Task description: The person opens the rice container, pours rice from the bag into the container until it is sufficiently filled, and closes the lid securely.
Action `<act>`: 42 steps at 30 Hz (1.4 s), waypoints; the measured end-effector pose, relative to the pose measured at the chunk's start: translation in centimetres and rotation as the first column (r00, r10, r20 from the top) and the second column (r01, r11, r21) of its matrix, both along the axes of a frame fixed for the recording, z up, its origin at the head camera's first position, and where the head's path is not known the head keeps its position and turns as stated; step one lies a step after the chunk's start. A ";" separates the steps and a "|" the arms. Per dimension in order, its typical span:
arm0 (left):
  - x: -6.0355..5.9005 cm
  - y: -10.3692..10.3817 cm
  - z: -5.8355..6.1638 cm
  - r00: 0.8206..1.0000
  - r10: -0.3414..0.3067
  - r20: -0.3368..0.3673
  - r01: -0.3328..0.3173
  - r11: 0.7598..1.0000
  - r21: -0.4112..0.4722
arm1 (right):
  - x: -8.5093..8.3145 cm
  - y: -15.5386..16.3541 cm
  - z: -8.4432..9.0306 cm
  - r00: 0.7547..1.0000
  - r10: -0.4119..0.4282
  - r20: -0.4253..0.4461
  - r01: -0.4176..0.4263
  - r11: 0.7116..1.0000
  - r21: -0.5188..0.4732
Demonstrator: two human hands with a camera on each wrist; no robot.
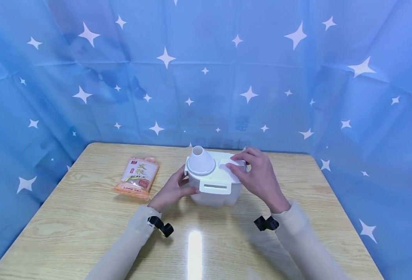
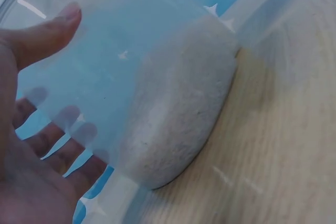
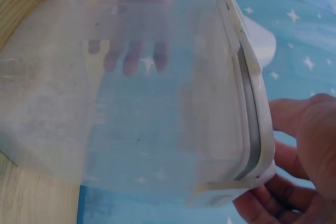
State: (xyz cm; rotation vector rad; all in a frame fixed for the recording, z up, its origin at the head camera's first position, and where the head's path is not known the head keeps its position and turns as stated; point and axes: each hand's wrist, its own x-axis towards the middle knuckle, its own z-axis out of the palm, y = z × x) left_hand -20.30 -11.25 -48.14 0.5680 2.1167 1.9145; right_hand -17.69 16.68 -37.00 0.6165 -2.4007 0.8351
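Note:
A translucent storage container (image 1: 213, 199) with a white lid (image 1: 218, 177) stands upright on the table. A pale grainy filling (image 2: 178, 103) shows through its lower part in the left wrist view. A white cone-shaped cup (image 1: 199, 160) sits on the lid's left half. My left hand (image 1: 173, 189) holds the container's left side, thumb on the near face and fingers (image 3: 131, 59) spread along the far face. At the lid's right end, my right hand (image 1: 258, 171) has thumb and index finger around a raised white piece; the other fingers curl near the lid's edge (image 3: 257, 103).
A sealed packet (image 1: 139, 177) with orange edges and printed characters lies on the table to the left. The wooden table (image 1: 73, 217) ends at a blue curtain (image 1: 206, 85) with white stars behind and on both sides. A latch (image 1: 215, 188) juts from the lid's near side.

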 end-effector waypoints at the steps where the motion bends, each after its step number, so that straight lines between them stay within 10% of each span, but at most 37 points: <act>1: -0.1 -0.1 0.0 1.000 -0.003 -0.002 0.003 1.000 -0.004 | 0.0 -0.1 -0.1 1.000 -0.003 -0.006 0.003 1.000 -0.003; 17: 0.3 -0.7 -0.1 1.000 0.020 0.014 -0.019 0.999 -0.030 | 0.4 -0.1 0.0 0.991 0.123 0.060 -0.126 0.991 0.038; 42: 0.1 0.1 -0.3 1.000 0.017 0.011 -0.016 0.999 -0.042 | 3.1 -1.7 -1.0 0.935 0.339 -0.103 -0.309 0.923 0.231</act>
